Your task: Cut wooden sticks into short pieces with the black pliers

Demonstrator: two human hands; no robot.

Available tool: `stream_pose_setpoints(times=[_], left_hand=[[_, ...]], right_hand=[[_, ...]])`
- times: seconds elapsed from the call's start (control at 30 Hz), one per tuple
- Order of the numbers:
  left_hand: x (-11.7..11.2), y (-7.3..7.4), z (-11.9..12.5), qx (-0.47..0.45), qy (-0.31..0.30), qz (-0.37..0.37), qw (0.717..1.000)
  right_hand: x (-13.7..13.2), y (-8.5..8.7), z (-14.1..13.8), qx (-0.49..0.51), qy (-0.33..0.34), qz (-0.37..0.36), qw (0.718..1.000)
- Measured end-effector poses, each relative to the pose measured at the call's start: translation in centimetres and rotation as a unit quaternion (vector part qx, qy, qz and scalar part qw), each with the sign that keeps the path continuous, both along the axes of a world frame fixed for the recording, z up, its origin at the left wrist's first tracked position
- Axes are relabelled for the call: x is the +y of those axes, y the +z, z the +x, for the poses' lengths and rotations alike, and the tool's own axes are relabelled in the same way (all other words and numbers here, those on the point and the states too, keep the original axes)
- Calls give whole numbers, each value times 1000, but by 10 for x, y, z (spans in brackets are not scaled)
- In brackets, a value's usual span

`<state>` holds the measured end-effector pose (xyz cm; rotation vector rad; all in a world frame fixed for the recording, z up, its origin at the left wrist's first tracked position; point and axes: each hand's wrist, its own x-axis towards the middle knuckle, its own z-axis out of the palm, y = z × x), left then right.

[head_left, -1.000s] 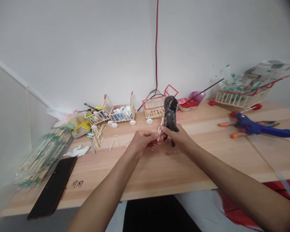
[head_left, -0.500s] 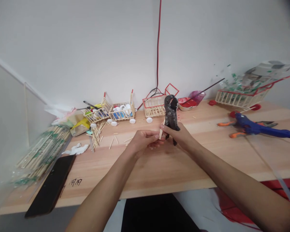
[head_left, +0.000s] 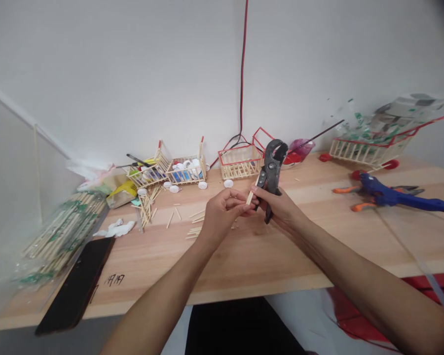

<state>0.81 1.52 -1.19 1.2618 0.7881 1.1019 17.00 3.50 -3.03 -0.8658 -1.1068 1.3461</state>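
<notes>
So the right hand has its grip wrapped around the handles of a black cutter, which is tipped a bit to the right with its head up top and its jaws spread apart. That same hand also has its thumb pressed on a thin wooden stick, held slanting just left of the tool, above the surface. The left hand is right there too, fingers curled in with the tips at the stick's lower end, but I can't tell if that grip is really pinching it or only touching. Just left of and below the left hand there are some loose cut sticks, and farther left there's a messier stick pile. Along the wall you've got 3 little wooden carts: 1 yellow-filled cart, 1 cart with white and blue stuff, and 1 red-rimmed cart behind the hands. Way over on the right is a cart with red wheels loaded with plastic, and in front of it a blue glue gun lies across some orange-handled pliers. Far left: a plastic-wrapped stick bundle beside a long black slab.
</notes>
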Motion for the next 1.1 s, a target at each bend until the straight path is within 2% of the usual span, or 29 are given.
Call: stream_pose_setpoints(times=[0.1,0.23,0.33,0.57,0.8,0.93,1.1], left_hand=[[0,2,-2,2,-16,-15,1000],[2,4,-6,-1,-59,-74,996],[3,4,-8,11,-59,-99,993],[4,3,-7,93,-19,-112,989],[6,0,-8,95,-27,-73,992],[9,0,-15,92,-11,-60,994],[12,7,-27,58,21,-11,998]], right_hand=[[1,-1,1,-18,-2,4,1000],[0,-2,3,-70,-26,13,997],[-4,0,1,-106,-34,16,994],[-11,4,-5,-205,-27,38,978],[-11,2,-5,-226,-22,42,973],[-10,12,6,-308,-11,59,949],[-21,38,31,-383,2,83,920]])
